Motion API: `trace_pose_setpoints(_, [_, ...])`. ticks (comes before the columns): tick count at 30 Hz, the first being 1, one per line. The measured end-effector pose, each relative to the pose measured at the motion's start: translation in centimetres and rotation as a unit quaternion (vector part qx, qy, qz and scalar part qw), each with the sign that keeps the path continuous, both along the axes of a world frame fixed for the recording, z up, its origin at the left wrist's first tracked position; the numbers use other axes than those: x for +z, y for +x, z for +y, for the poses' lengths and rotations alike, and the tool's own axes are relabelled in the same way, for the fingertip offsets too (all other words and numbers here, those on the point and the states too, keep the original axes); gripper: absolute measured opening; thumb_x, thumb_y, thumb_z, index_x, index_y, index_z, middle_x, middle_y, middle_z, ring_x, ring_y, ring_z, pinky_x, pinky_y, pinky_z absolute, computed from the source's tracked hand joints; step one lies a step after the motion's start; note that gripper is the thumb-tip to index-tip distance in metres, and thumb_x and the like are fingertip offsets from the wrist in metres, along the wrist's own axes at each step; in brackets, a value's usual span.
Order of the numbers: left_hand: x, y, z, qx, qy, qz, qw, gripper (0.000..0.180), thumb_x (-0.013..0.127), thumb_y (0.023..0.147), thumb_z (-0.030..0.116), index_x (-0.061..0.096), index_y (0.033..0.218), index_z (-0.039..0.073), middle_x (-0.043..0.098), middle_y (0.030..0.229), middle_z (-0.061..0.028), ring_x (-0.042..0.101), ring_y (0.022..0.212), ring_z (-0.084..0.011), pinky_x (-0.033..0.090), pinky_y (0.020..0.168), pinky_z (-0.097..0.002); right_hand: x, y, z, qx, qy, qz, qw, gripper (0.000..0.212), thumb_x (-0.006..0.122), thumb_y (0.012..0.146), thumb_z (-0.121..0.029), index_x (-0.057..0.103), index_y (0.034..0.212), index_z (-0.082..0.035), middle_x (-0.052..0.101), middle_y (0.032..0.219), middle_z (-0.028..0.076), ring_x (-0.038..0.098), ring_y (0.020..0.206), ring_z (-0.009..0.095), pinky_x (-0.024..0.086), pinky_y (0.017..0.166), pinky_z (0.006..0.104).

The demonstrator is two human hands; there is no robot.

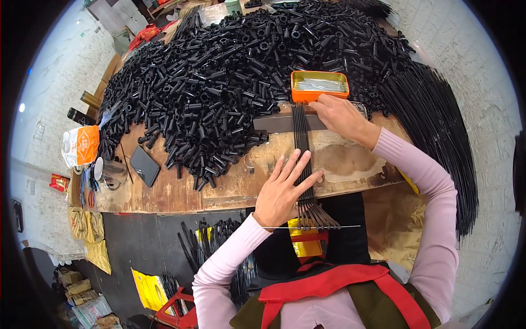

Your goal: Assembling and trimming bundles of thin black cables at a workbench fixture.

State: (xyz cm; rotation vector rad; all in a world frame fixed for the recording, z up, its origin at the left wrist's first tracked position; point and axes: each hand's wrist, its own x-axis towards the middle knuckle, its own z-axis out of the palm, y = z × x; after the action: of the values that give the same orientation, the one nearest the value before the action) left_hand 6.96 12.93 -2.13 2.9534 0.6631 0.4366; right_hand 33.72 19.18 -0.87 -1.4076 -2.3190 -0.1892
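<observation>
A row of thin black rods [303,145] lies side by side, running from the orange tin toward me. Flat across the rods rests my left hand [281,189], its fingers spread. At the near end the rods fan out over the table edge, with a thin metal wire [350,226] passing across their tips. My right hand [342,118] is at the rods' far end, in front of the tin, fingers bent and pinched together; whatever is between them is hidden. Thin, pale, straight pieces lie inside the open orange tin [319,95]. A dark flat bar [271,123] sits crosswise under the rods.
A large heap of short black tubular parts [219,82] covers the far table. Long black rods [438,142] are stacked at the right. A phone [145,166], a glass mug [111,172] and an orange-white bag [81,146] stand at left. More rods [235,257] are below the table edge.
</observation>
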Motion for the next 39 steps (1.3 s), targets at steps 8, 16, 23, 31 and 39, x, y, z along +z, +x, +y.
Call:
trace_pose_setpoints(8, [-0.1,-0.14,0.07,-0.002,-0.005,-0.01,1.0,0.072,0.061,0.076,0.008,0.047,0.143,0.028,0.03,0.157,-0.0112,0.03,0.144,-0.0317,0.028,0.115,-0.0483,0.45,-0.45,0.33,0.002,-0.014,-0.011,1.0,0.026,0.061,0.082,-0.002,0.061,0.108,0.0,0.057,0.089,0.012,0.062,0.084,0.031,0.052,0.072,0.0416])
trace_pose_setpoints(16, [-0.17,-0.08,0.02,0.0,-0.023,-0.023,0.999,0.073,0.059,0.075,0.005,0.048,0.143,0.029,0.031,0.156,-0.0108,0.031,0.144,-0.0317,0.029,0.115,-0.0486,0.43,-0.48,0.42,0.017,-0.011,-0.015,1.0,0.016,0.058,0.082,-0.002,0.061,0.097,0.0,0.058,0.088,0.012,0.064,0.086,0.029,0.054,0.073,0.041])
trace_pose_setpoints(23, [-0.34,0.04,0.05,0.004,-0.024,-0.023,0.999,0.073,0.06,0.075,0.005,0.048,0.143,0.029,0.031,0.156,-0.0103,0.031,0.144,-0.0308,0.028,0.115,-0.0481,-0.04,-0.64,0.5,0.008,-0.014,-0.004,1.0,0.026,0.059,0.081,-0.001,0.061,0.108,0.001,0.057,0.09,0.012,0.062,0.085,0.031,0.052,0.073,0.0414])
trace_pose_setpoints(31, [-0.11,-0.12,0.05,0.005,-0.027,-0.018,0.999,0.07,0.06,0.077,0.008,0.048,0.142,0.029,0.031,0.156,-0.0106,0.031,0.144,-0.031,0.027,0.116,-0.0479,0.11,-1.03,0.24,-0.006,-0.003,-0.016,1.0,0.029,0.06,0.082,-0.002,0.059,0.11,0.002,0.058,0.094,0.012,0.062,0.09,0.03,0.053,0.074,0.0403])
trace_pose_setpoints(39, [-0.17,-0.08,0.07,0.0,-0.028,-0.019,0.999,0.073,0.06,0.075,0.005,0.048,0.143,0.028,0.031,0.156,-0.0109,0.03,0.144,-0.0309,0.027,0.116,-0.0481,-0.23,-0.77,0.19,-0.009,0.003,-0.022,1.0,0.031,0.06,0.081,-0.001,0.059,0.112,0.002,0.058,0.095,0.012,0.062,0.091,0.029,0.053,0.074,0.0398])
